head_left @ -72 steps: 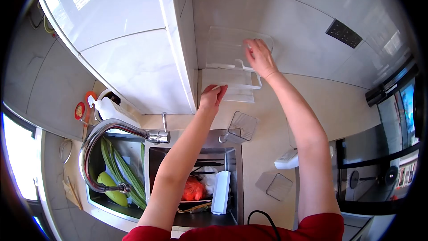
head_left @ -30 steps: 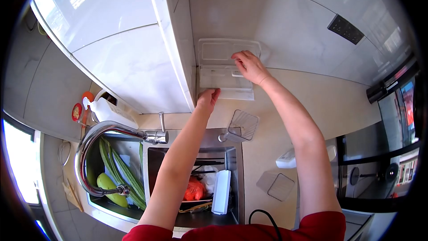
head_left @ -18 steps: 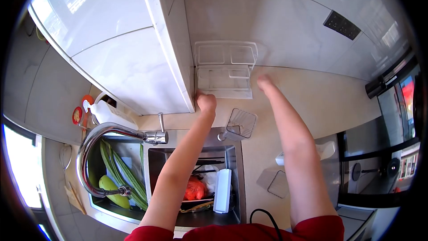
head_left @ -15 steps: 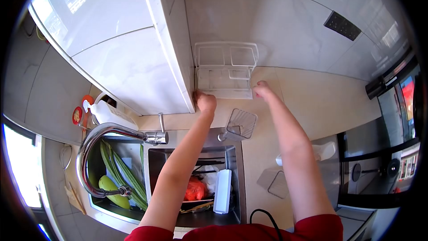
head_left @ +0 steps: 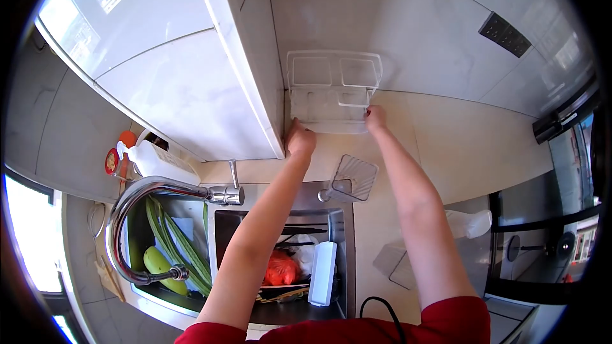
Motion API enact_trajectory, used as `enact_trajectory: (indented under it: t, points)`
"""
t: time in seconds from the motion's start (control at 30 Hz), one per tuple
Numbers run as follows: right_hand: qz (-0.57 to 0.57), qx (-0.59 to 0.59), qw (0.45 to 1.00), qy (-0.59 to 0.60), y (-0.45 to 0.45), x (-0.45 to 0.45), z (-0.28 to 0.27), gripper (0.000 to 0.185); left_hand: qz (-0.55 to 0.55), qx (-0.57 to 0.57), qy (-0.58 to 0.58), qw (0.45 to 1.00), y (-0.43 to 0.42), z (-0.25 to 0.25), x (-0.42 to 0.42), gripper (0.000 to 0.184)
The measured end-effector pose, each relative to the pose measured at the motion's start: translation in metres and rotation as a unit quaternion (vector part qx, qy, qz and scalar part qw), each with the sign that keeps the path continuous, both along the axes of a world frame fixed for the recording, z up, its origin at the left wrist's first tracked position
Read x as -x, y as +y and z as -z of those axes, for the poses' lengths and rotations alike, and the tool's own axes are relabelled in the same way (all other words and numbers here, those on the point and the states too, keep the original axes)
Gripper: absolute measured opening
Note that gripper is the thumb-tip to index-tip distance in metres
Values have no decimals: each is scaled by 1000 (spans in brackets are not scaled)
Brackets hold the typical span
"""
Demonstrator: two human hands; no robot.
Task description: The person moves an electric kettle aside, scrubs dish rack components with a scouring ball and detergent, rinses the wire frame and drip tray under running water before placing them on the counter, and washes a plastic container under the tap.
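A white wire-framed rack (head_left: pixel 327 126) with a tray-like base stands on the counter in the corner, against the tiled wall. My left hand (head_left: pixel 301 138) is closed at the rack's front left corner. At its front right side, my right hand (head_left: pixel 375 118) is closed on the edge; the fingertips of both hands are partly hidden. Nearer me, a clear ribbed plastic basket (head_left: pixel 357 178) sits at the sink's edge, below and between my forearms.
The double sink holds long green vegetables (head_left: pixel 182 242) on the left, and a red bag (head_left: pixel 280 268) with a pale blue tray (head_left: pixel 322 274) on the right. A curved faucet (head_left: pixel 159 183) arches over it. A white bottle (head_left: pixel 162 162) stands left; another clear container (head_left: pixel 398 267) lies right.
My right hand has moved left from beside the rack and taken hold of its right side. My left hand stays at the left corner. The view has shifted slightly.
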State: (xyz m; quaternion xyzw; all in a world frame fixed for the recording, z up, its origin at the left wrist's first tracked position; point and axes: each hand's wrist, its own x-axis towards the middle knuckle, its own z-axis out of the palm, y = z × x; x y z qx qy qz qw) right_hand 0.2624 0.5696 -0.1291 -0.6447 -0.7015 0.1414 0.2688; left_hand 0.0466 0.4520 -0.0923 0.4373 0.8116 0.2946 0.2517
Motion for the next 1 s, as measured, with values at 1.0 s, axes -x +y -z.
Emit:
enact_trajectory:
  t: [1.0]
  points:
    - [-301, 0, 946, -118, -243, 29, -257, 28, 87, -82, -294, 948, -350, -87, 26, 19]
